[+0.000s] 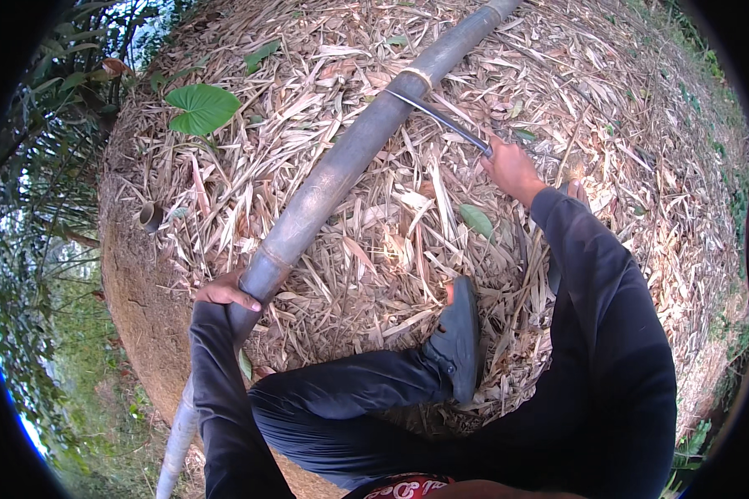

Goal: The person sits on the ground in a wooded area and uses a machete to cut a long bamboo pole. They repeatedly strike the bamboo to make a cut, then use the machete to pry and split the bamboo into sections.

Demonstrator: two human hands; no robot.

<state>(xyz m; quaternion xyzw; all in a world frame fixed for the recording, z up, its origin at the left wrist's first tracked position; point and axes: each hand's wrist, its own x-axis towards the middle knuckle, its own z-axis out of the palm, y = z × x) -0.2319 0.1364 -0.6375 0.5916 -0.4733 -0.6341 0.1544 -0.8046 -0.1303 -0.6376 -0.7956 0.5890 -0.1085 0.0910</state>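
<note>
A long grey bamboo pole (333, 179) runs slantwise from the lower left to the far top right, with ringed nodes along it. My left hand (227, 293) is closed on the pole's near part, the thumb lying over its top and the other fingers mostly hidden. In my right hand (514, 170) is a long, slim knife (445, 121), its grip mostly covered by the fist. The blade reaches left toward the pole, and its tip overlaps the pole just on the near side of a node; whether it touches cannot be made out.
Dry bamboo leaves (374, 224) cover the ground. My bent leg and dark shoe (458, 341) are below the pole. A broad green leaf (202, 109) grows beyond it, and a cut bamboo stump (151, 216) stands at the left by a bare earth slope (137, 308).
</note>
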